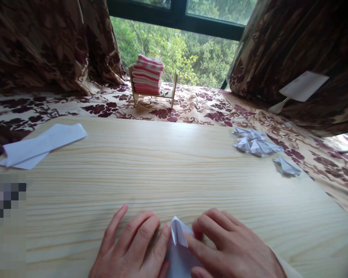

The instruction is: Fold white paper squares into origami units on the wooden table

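Observation:
A small piece of folded white paper (178, 239) lies on the light wooden board (168, 166) at the near edge, its point sticking up between my hands. My left hand (133, 247) lies flat with the fingers stretched out, its fingertips against the paper's left side. On the paper's right side, the fingers of my right hand (232, 247) are bent and pressed down on the fold.
White paper strips (43, 144) lie at the board's left edge. Several folded paper pieces (256, 143) sit at the right edge, one more (287, 166) nearer. A small wooden rack with red-and-white folded cloth (148, 79) stands by the window, between patterned curtains.

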{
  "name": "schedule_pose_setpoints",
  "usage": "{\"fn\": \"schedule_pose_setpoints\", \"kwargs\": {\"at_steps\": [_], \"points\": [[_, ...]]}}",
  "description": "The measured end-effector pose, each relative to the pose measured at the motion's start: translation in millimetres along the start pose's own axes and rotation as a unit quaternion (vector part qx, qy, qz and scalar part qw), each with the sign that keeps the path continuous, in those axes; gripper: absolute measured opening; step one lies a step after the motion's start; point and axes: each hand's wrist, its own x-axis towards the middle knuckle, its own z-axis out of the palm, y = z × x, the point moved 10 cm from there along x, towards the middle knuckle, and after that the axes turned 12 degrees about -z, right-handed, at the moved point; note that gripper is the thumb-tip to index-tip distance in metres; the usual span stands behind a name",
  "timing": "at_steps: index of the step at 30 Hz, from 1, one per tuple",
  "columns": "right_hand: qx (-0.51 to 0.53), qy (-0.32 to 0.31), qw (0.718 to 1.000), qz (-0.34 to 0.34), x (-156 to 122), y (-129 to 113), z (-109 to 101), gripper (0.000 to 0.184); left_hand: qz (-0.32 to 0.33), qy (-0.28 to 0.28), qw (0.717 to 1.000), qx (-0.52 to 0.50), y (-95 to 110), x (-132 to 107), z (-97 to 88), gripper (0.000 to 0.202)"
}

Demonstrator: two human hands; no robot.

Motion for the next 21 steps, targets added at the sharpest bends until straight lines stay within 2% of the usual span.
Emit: {"fn": "schedule_pose_setpoints", "kwargs": {"at_steps": [2,7,14,18,21], "points": [[-0.004,-0.003,1.0,0.007,-0.9,-0.4,0.4,0.035,-0.008,0.008,1.0,-0.022,-2.8,-3.7,0.2,0.023],[0.002,-0.026,0.999,0.022,-5.4,0.6,6.8,0.035,0.035,0.014,0.999,-0.023,4.0,-13.7,0.5,0.027],[0.017,-0.101,0.995,-0.012,-10.5,-2.1,21.0,0.018,0.03,-0.009,0.999,0.016,9.1,-1.8,2.1,0.037],[0.017,-0.114,0.993,-0.027,-9.7,-3.8,22.5,0.012,0.019,-0.023,0.999,0.013,5.8,1.9,1.1,0.037],[0.013,-0.106,0.994,-0.034,-8.5,-5.0,21.9,0.016,0.035,-0.017,0.999,0.018,6.4,-4.8,-2.5,0.037]]}}
